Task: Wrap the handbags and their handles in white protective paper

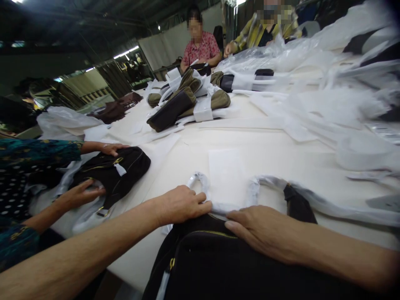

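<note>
Head view, left hand [183,204]: palm down, bent at the fingers, resting at the top edge of a black bag [203,271] and touching a film-wrapped handle [218,207]; cannot tell whether pinching.
Right hand [262,229]: laid over the same edge, directed toward the left hand, slightly parted between thumb and fingers; cannot tell whether gripping.
Black bag: lying at the near side of the counter [268,146], beneath both hands; cut off by the lower frame.
Zipper [215,233]: gold, set just below the top edge; fitted at lower left with a white-wrapped pull [163,285].
Wrapped strap [271,180]: winding beyond the right hand and off to the right, past a black tab [300,204].
Second black bag [134,164]: at left, touched by both hands of a co-worker [37,152] in patterned sleeves.
Olive and dark bags [175,108]: heaped farther back, banded in white.
Clear plastic [287,54]: piled at far right.
Far side: occupied by two people, in a red patterned top [203,49] and a yellow plaid shirt [258,33].
</note>
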`<state>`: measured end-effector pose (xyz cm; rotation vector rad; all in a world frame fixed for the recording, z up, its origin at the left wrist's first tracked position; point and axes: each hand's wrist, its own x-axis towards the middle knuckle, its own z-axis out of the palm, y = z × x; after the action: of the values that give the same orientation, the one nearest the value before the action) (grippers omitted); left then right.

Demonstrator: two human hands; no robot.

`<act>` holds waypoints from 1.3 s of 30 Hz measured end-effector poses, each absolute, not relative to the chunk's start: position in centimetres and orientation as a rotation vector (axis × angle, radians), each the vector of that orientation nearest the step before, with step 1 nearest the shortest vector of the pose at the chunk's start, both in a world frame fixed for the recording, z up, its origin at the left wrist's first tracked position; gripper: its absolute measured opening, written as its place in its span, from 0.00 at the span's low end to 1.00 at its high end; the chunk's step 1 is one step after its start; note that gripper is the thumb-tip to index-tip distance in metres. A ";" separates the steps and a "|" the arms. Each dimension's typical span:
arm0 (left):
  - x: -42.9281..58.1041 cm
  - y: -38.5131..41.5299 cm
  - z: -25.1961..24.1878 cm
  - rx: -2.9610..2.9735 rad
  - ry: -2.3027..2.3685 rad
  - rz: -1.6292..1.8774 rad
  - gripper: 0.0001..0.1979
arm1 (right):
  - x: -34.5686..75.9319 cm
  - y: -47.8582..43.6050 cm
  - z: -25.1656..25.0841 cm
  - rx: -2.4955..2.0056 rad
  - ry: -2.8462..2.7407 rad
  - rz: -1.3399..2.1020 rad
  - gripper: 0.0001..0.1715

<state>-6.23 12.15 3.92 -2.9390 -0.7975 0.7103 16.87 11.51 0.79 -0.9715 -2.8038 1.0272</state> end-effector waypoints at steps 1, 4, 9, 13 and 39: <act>-6.1 12.2 3.8 -2.930 -0.795 0.720 0.09 | 15.9 11.4 0.4 -1.000 -2.814 1.026 0.25; -6.6 12.7 3.7 -2.939 -0.745 0.685 0.08 | 14.0 11.1 -0.9 -0.991 -2.918 0.951 0.23; -8.6 14.0 4.2 -3.003 -0.660 0.542 0.09 | 14.1 11.1 -1.7 -0.861 -2.950 0.861 0.22; -9.6 13.8 4.3 -3.020 -0.677 0.476 0.08 | 14.6 11.2 -1.2 -0.790 -2.957 0.834 0.22; -0.4 -1.5 1.2 -2.635 -1.653 -0.185 0.36 | 14.9 18.6 4.2 -0.817 -3.021 0.727 0.26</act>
<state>-0.42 -1.49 1.21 -2.6345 -1.6532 -0.1852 14.93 18.56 4.20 -0.8167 -3.0210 0.7273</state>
